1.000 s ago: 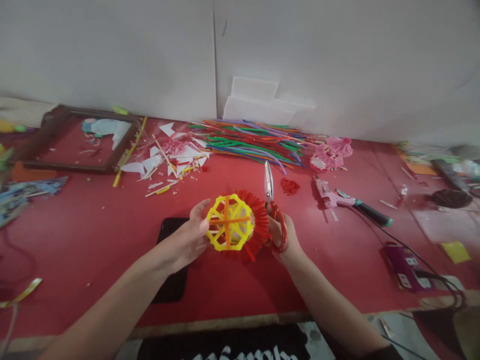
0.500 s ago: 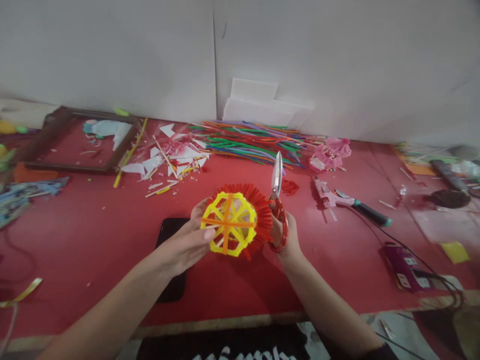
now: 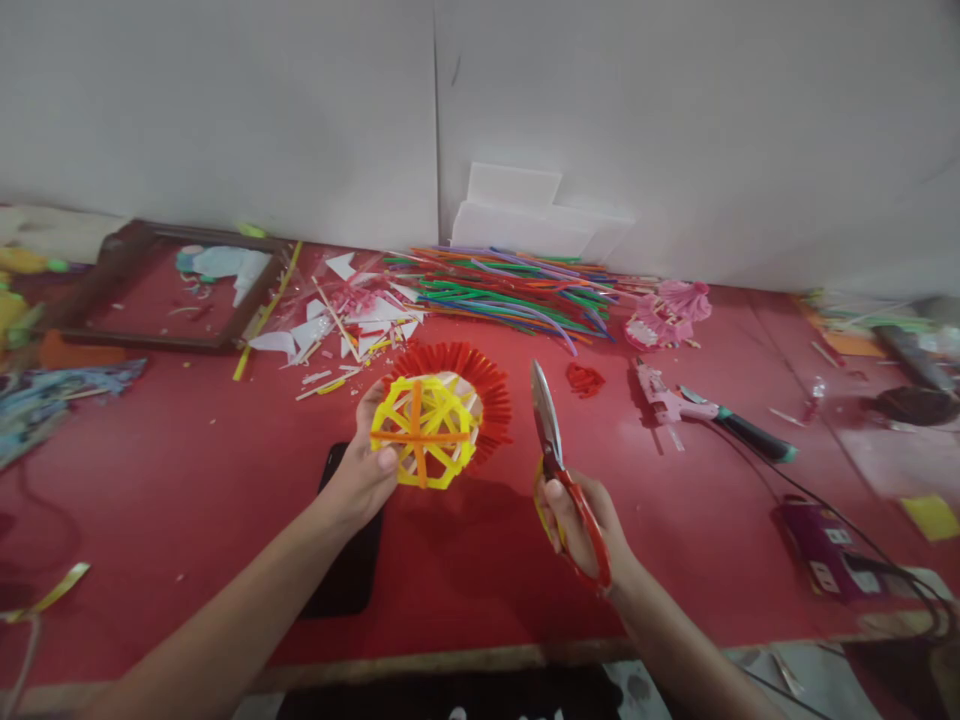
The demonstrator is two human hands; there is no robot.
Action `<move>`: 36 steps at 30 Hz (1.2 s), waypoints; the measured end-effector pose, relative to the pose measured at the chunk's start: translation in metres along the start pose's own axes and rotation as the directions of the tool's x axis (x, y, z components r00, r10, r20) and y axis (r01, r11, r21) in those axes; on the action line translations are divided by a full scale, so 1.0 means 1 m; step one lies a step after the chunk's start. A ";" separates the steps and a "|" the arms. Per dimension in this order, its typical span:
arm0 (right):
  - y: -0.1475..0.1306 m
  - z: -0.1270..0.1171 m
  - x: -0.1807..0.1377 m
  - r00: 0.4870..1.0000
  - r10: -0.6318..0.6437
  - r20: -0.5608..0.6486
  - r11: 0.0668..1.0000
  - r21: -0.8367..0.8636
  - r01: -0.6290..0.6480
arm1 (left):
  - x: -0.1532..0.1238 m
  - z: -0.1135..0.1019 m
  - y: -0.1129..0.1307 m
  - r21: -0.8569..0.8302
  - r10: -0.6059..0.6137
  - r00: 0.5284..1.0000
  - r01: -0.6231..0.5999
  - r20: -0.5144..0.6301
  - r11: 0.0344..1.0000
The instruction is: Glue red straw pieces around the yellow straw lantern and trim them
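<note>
In my left hand [image 3: 369,475] is a round craft piece [image 3: 424,432], a yellow lattice crossed by two orange strips with a red fringed ring behind it. My thumb presses on the lattice's lower left rim, and the other fingers are mostly hidden behind the piece. To its right, my right hand [image 3: 585,520] grips red-handled scissors [image 3: 551,430] by the handles. Their blades look closed together and point up, apart from the craft piece. A black phone [image 3: 349,560] lies on the table under my left wrist.
Colourful pipe cleaners [image 3: 502,290] lie along the wall, with white paper scraps [image 3: 360,310] to their left. A brown frame [image 3: 150,340] lies farther left. On the right are a pink glue gun [image 3: 664,400], a green-tipped tool [image 3: 757,435], a purple box [image 3: 825,550] and a cable.
My right hand has drawn the scissors away from the craft piece, down and to the right. My left hand has moved the piece slightly left.
</note>
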State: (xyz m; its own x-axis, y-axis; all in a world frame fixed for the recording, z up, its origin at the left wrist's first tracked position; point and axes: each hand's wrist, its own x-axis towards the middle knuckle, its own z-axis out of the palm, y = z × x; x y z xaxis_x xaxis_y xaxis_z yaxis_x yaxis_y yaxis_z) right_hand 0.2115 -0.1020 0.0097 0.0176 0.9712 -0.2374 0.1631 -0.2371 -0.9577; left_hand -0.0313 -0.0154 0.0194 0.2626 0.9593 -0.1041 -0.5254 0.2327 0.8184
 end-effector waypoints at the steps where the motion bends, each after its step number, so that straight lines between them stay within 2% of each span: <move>1: 0.000 0.000 -0.001 1.000 -0.008 0.007 1.000 -0.018 0.008 | -0.001 0.000 -0.003 -0.004 0.010 1.000 -0.010 -0.005 1.000; 9: -0.010 0.001 0.004 0.995 -0.072 0.067 0.989 -0.127 0.080 | -0.001 -0.004 -0.014 0.030 0.106 0.987 -0.103 -0.122 0.994; 16: -0.003 0.006 0.009 0.998 -0.046 0.051 0.985 -0.162 0.053 | -0.003 -0.010 -0.015 0.021 0.069 0.993 -0.067 -0.101 0.998; 24: -0.009 0.003 0.008 0.991 -0.087 0.098 0.983 -0.152 0.101 | -0.008 -0.016 -0.018 0.040 0.032 0.998 -0.030 -0.045 0.999; 30: -0.008 0.002 0.008 0.988 -0.102 0.120 0.981 -0.153 0.120 | -0.008 -0.013 -0.019 0.008 0.050 0.994 -0.050 -0.097 0.999; 36: -0.006 0.001 0.011 0.991 -0.075 0.109 0.980 -0.174 0.094 | -0.007 -0.007 -0.016 -0.004 0.012 0.989 -0.013 -0.149 1.000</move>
State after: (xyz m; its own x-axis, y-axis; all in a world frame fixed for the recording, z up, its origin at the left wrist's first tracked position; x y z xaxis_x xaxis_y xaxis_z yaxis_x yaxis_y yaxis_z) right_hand 0.2099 -0.0895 0.0127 -0.1028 0.9781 -0.1811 0.3331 -0.1377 -0.9328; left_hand -0.0310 -0.0249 0.0030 0.1327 0.9752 -0.1773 -0.5316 0.2210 0.8176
